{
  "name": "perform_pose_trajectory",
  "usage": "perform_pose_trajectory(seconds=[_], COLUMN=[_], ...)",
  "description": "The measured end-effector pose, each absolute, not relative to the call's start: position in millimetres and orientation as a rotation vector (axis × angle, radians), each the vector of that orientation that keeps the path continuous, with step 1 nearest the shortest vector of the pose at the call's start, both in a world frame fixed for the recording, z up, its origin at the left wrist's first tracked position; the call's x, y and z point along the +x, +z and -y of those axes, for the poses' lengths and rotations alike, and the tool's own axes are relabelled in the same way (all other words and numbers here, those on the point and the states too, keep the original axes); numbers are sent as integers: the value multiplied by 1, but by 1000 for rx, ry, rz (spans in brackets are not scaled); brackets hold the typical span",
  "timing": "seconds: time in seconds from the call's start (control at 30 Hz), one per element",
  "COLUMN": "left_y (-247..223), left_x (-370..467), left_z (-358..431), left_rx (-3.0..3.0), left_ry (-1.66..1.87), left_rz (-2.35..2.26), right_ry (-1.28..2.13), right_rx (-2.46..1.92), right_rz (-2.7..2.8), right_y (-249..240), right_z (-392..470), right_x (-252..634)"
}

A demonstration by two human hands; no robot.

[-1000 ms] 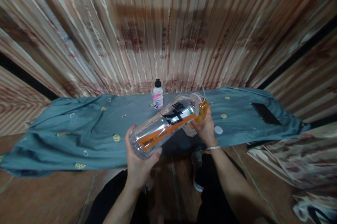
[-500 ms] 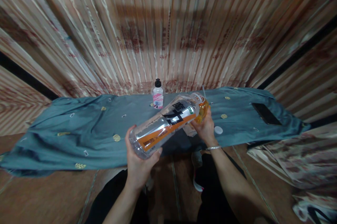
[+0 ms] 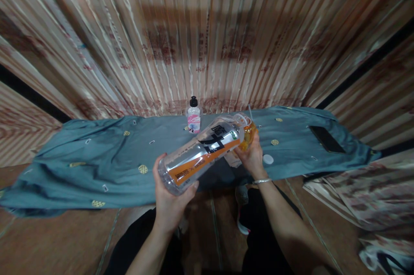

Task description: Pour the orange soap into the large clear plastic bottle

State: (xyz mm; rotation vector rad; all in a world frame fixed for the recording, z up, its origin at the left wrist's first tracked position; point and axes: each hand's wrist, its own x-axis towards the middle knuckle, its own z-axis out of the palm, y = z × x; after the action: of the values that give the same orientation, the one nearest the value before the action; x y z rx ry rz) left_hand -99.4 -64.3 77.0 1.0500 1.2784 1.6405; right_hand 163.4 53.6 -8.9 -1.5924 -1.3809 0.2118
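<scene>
Bottle (image 3: 200, 156), large and clear, tilts above the cloth-covered surface (image 3: 110, 150), its base gripped by the left hand (image 3: 173, 201) and its neck end at an orange container (image 3: 249, 137) that the right hand (image 3: 252, 157) grips. On the surface, a round white disc (image 3: 268, 159) lies just beside the right hand, with a dark phone (image 3: 326, 139) farther right. Beyond, a small black-topped bottle (image 3: 193, 120) stands upright before a striped curtain (image 3: 207, 38).
</scene>
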Motion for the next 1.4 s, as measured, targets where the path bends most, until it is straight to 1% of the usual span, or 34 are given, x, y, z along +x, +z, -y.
perform_pose_trajectory(seconds=[0.4, 0.7, 1.1, 1.4], left_y=[77, 74, 71, 71], left_x=[-98, -101, -106, -102], left_z=[65, 63, 62, 63], left_rx=[1046, 1043, 1110, 1064], left_ry=[1665, 1671, 1611, 1637], left_rz=[-1274, -1267, -1255, -1259], right_ry=[241, 158, 176, 207], right_rx=[-1608, -1582, -1608, -1613], right_rz=[1398, 1402, 1392, 1401], right_y=[-1, -8, -7, -6], right_z=[-51, -53, -53, -53], right_x=[161, 161, 161, 162])
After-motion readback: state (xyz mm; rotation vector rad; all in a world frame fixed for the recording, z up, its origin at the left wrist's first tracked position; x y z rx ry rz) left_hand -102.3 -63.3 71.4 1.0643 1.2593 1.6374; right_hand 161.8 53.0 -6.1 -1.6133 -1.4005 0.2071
